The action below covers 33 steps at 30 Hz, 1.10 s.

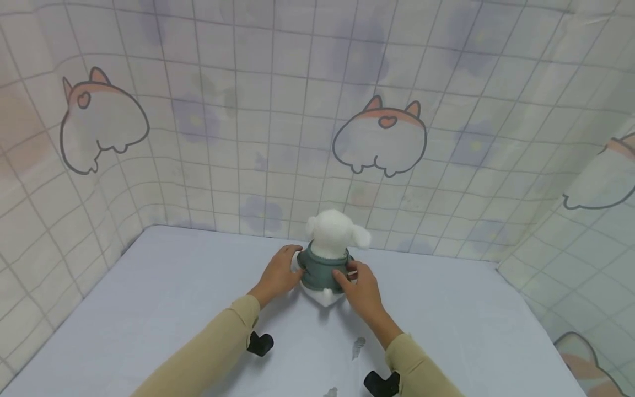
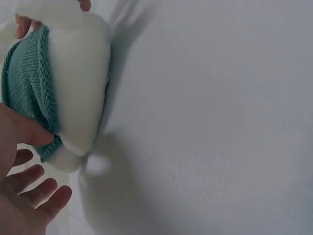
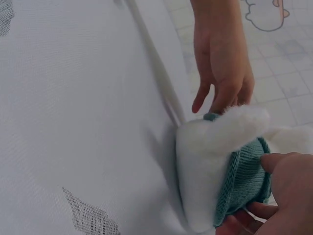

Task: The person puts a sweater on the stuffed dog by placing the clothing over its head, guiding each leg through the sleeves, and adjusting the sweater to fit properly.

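Note:
A white plush animal (image 1: 333, 227) with floppy ears wears a green knitted sweater (image 1: 322, 271). It sits near the back of the table, its back and small tail facing me in the head view. My left hand (image 1: 279, 274) is at its left side, the thumb against the sweater's edge and the other fingers spread loosely in the left wrist view. From the right side, my right hand (image 1: 364, 291) holds the plush, thumb on the knit and fingers bent around the sweater's edge (image 3: 227, 203). The animal's face is hidden.
A white cloth covers the table (image 1: 198, 275), with small grey patches (image 1: 358, 347) toward the front. Close behind the plush hangs a checked curtain (image 1: 283, 138) printed with corgi rears, which also encloses both sides. Black angular pieces (image 1: 260, 344) show by both sleeves.

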### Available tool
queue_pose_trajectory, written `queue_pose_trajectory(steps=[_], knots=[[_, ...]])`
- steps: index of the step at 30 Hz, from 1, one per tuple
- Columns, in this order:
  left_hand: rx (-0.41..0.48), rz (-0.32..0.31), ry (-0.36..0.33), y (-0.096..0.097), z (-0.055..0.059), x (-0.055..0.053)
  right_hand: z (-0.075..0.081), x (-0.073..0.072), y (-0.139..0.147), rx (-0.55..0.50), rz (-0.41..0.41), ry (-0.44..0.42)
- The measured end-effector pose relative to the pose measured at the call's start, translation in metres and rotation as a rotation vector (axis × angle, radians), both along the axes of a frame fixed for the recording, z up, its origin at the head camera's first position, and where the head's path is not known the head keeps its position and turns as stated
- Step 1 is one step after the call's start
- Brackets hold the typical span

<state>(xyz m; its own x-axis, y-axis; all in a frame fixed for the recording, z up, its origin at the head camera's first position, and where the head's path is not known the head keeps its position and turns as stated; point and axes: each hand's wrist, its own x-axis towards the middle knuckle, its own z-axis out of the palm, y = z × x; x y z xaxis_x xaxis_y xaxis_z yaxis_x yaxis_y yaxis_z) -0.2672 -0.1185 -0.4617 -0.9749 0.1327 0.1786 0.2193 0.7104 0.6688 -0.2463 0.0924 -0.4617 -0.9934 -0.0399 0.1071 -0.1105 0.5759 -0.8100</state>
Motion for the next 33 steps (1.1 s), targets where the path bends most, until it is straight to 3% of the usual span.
queue_pose_trajectory(steps=[8,15,20,25,33], knots=[[-0.042,-0.072,-0.102,-0.002,-0.015,-0.016,0.002,-0.001,0.003,0.015,0.014,-0.001],[-0.035,-0.128,-0.160,-0.002,-0.011,-0.022,0.008,0.000,0.003,0.024,0.062,-0.031],[-0.037,-0.145,-0.169,-0.003,-0.009,-0.019,0.015,0.002,0.002,0.052,0.104,-0.073],[-0.049,-0.178,-0.123,-0.003,-0.008,-0.013,0.018,0.002,0.002,0.077,0.121,-0.103],[-0.059,-0.193,-0.082,0.002,-0.001,-0.001,0.018,0.003,0.005,0.129,0.160,-0.063]])
